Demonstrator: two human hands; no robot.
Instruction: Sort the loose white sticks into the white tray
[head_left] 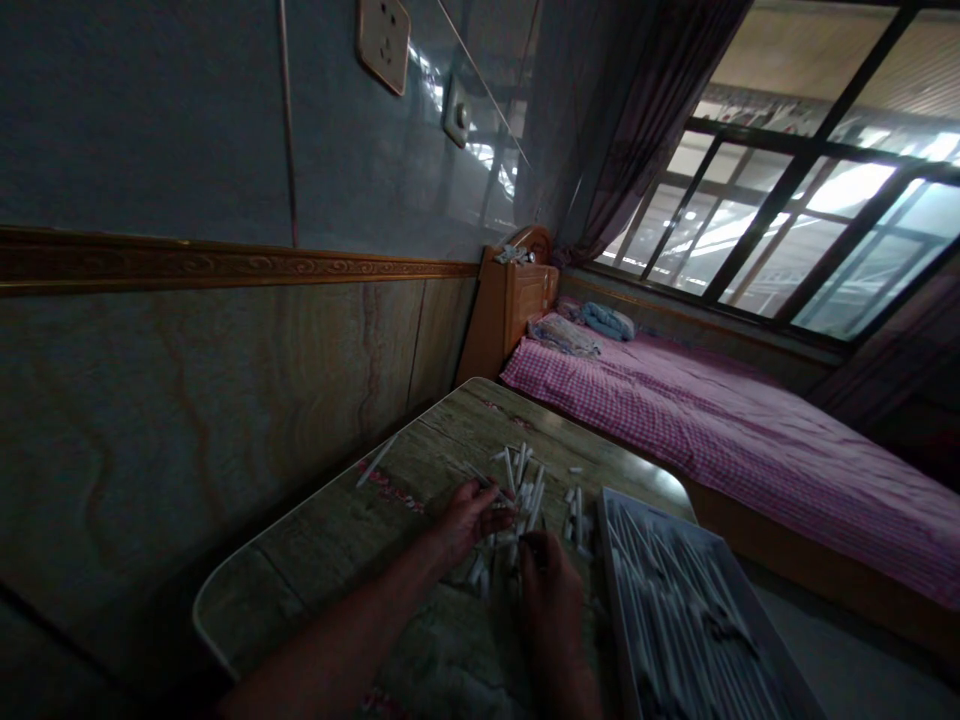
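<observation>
My left hand (474, 518) is over the table, its thumb and fingers closed around a thin stick (480, 475) that points up and to the left. Close beside it, my right hand (551, 580) has its fingers curled together in a pinch; whatever is between them is too dark to make out. Just beyond both hands lies a loose pile of short white tubes (534, 495). Several smaller white pieces (478, 575) lie on the table between my forearms. More short white tubes (576, 515) rest to the right of the pile.
A shallow tray (611, 580) at the right holds many long thin rods and some dark pieces. One white stick (376, 460) lies alone on the patterned table (300, 560). A tiled wall (322, 350) runs along the left; a bed (675, 400) stands beyond.
</observation>
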